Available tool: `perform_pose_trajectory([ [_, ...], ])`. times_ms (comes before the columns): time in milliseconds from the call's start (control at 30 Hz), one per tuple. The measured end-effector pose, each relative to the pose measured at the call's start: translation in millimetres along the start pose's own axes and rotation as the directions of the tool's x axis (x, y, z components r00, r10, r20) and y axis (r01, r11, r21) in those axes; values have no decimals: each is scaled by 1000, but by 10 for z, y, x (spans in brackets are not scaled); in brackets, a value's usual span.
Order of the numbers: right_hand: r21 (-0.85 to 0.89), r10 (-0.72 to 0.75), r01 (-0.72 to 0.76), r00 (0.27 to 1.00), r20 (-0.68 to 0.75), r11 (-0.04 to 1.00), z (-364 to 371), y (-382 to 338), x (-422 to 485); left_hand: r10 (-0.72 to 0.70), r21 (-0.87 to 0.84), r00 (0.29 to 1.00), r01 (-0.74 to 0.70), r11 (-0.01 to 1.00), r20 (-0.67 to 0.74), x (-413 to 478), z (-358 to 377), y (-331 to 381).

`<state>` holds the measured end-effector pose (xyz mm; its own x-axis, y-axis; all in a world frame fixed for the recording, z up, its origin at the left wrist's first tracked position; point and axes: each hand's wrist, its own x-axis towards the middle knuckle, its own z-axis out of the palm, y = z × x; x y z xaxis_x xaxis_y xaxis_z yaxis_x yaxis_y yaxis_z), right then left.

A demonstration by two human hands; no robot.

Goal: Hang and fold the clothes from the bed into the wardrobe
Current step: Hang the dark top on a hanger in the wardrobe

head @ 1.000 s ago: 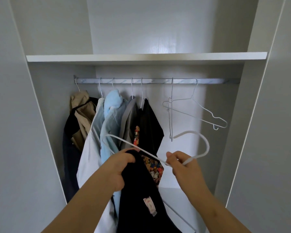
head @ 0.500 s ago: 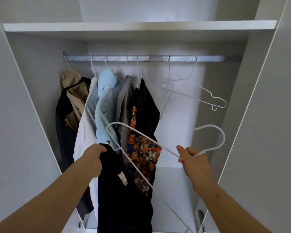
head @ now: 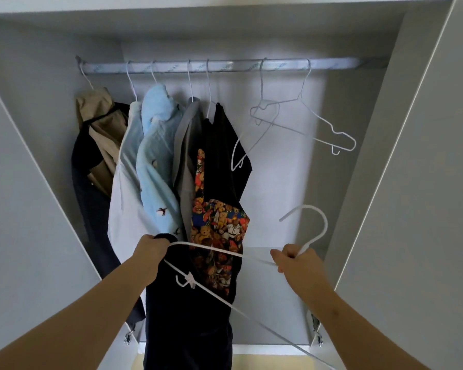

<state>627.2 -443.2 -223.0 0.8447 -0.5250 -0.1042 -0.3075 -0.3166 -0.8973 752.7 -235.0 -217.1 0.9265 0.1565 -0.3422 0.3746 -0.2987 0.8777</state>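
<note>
My left hand (head: 150,249) grips the top edge of a dark navy garment (head: 182,316) that hangs down in front of the open wardrobe. My right hand (head: 294,259) holds a white wire hanger (head: 316,228) at the base of its hook. The hanger's frame stretches left toward my left hand and lies across the dark garment. Above, the metal rail (head: 230,66) carries several hung clothes on the left: a beige and black one (head: 99,134), a white one, a light blue one (head: 155,156), a grey one and a black one with a bear print (head: 219,198).
Two bare white hangers (head: 302,124) hang on the right half of the rail. The open wardrobe doors (head: 412,182) flank both sides. A shelf edge runs along the top. The wardrobe's white back wall (head: 278,182) shows behind the bare hangers.
The view has dropped and moved closer to the wardrobe. My left hand has brought the dark garment's top up to the hanger's left end, and the hanger now lies flatter across it.
</note>
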Motion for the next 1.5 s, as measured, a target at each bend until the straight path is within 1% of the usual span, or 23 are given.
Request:
perform_pose_trajectory([
  [100,-43,-13,14,999,31,999,94,11,10,107,174,993,-115,978,56,32,96,-62],
  [200,-38,-7,9,999,35,999,176,-15,3,159,237,984,-173,956,80,-28,140,-57],
  [333,12,-16,15,999,33,1000,276,-86,-4,265,263,948,-305,915,177,-150,224,-1],
  [467,73,-30,27,999,44,997,464,-163,-11,364,276,867,-463,843,341,-421,356,101],
  [600,280,25,-23,1000,-4,960,470,-292,-12,504,240,727,-652,719,466,-577,299,260],
  [633,315,29,-22,999,-19,949,431,-339,-4,545,264,683,-709,654,486,-567,262,284],
  [667,321,18,-6,999,-33,947,388,-381,8,593,351,638,-768,535,492,-541,212,291],
  [700,306,-4,17,999,-43,952,349,-428,16,680,472,563,-811,345,470,-491,161,290],
  [733,283,-29,42,998,-50,958,319,-467,18,781,581,445,-803,131,439,-433,109,295],
  [767,264,-53,66,997,-57,962,297,-505,14,851,630,315,-776,-23,419,-390,74,303],
  [800,248,-76,89,995,-62,965,283,-527,10,874,619,232,-779,-95,426,-380,43,314],
  [833,234,-98,112,993,-68,966,270,-551,-3,871,579,176,-803,-143,459,-372,22,323],
  [867,217,-122,134,990,-71,967,258,-572,-14,840,522,171,-839,-149,514,-387,6,353],
  [900,201,-144,155,987,-67,967,242,-606,-28,805,487,193,-864,-131,560,-426,-6,398],
  [967,168,-184,191,981,-55,967,189,-670,-44,751,472,287,-881,-36,594,-534,-14,453],
  [1033,126,-239,247,968,-78,961,114,-750,-58,789,445,309,-894,51,530,-588,-3,436],
  [1133,25,-342,354,917,-206,935,57,-832,-78,818,459,382,-873,166,430,-693,-3,436],
  [1267,-36,-472,504,778,-414,863,138,-807,-183,795,511,563,-763,395,225,-780,-21,450],
  [1300,-23,-474,513,774,-420,858,164,-777,-199,787,503,592,-741,444,176,-800,-35,436],
  [1333,31,-455,501,808,-374,865,182,-759,-215,779,490,612,-725,484,136,-818,-48,423],
  [1400,141,-392,409,910,-134,902,241,-726,-227,771,461,632,-710,532,82,-849,-63,390],
  [1433,150,-361,356,933,6,923,276,-705,-225,766,443,638,-709,549,72,-867,-67,378],
  [1500,173,-314,281,925,215,944,346,-657,-227,752,396,656,-710,583,69,-894,-87,371],
])
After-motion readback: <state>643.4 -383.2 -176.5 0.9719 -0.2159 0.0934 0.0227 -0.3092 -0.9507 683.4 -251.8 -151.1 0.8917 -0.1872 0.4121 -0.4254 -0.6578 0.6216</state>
